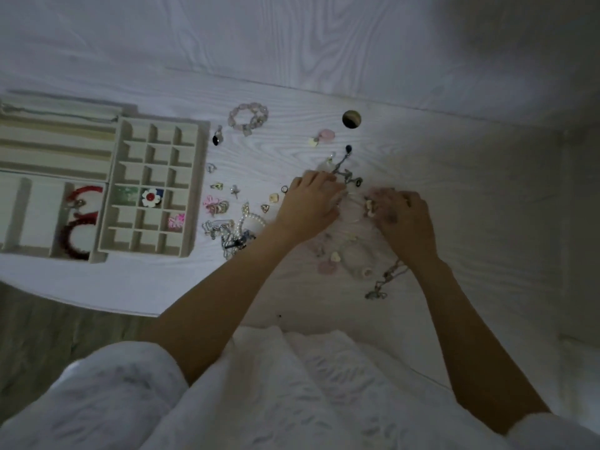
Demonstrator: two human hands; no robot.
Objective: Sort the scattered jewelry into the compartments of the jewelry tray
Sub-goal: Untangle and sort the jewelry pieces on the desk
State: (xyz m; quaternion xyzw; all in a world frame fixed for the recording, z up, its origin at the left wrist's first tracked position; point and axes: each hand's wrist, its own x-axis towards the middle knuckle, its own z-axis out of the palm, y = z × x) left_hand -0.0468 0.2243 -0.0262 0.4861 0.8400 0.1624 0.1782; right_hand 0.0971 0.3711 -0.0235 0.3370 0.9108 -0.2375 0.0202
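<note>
While both hands work a tangle at table centre, jewelry tray [191,190] sits far left: beige, w/ a grid of small square compartments. White flower w/ red centre [151,197] and pink piece [176,220] each fill 1. Left hand [308,203] has fingers curled onto a dark chain [345,172]; right hand [402,219] pinches a pale beaded strand [368,209]. Grip detail blurred.

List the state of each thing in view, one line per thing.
Left hand: fingers curled on a tangled chain.
Right hand: gripping small pieces.
Jewelry tray: mostly unfilled.
Flower piece: in a tray compartment.
Pink bead bracelet: loose on the table.
Pearl bracelet: loose, unsorted.
</note>
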